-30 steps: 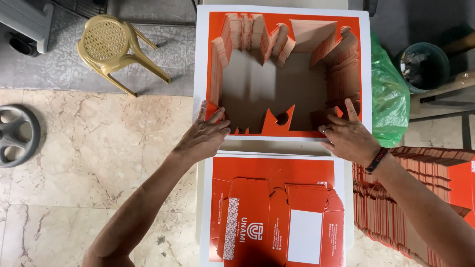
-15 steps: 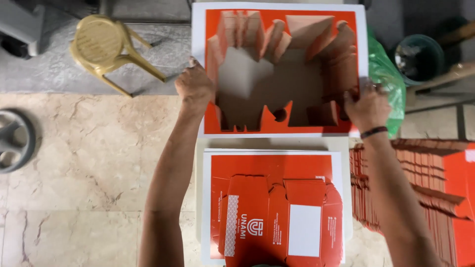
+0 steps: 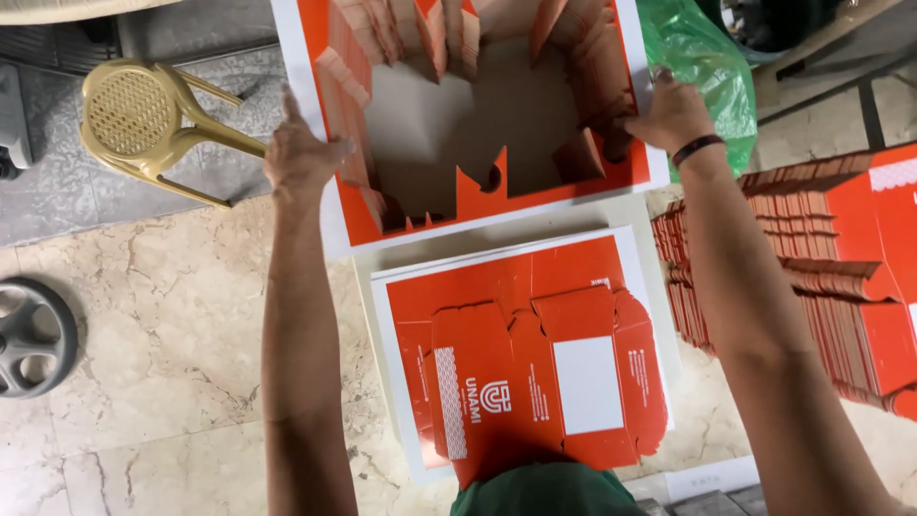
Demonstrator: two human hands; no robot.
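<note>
— Where does the orange frame sheet (image 3: 478,115) sit right now?

— You hold it up and away from you, beyond the near stack, one hand on each side edge. Its middle is already punched out, so only the orange border with its ragged tabs is left, and the floor shows through the opening.

— And your grip?

— Your left hand (image 3: 301,158) has its fingers curled around the left edge, thumb toward the cut-out. Your right hand (image 3: 669,115) is closed on the right edge, fingers wrapped behind the card; a dark wristband (image 3: 697,150) sits just below it.

— How far along does the work look?

— I judge it well under way. This sheet looks stripped of its blank and seems to be only waste in your hands. Just below it, the printed sheet (image 3: 521,354) on top of the near stack lies whole, its box outline not yet pushed out, so more sheets remain. To your right, the rows of flat orange blanks (image 3: 821,258) suggest many are done already.

— Anything else around?

— A green plastic bag (image 3: 697,62) beside your right hand, a yellow chair (image 3: 143,119) to the left, and a grey wheel (image 3: 33,334) on the marble floor (image 3: 162,334).
</note>
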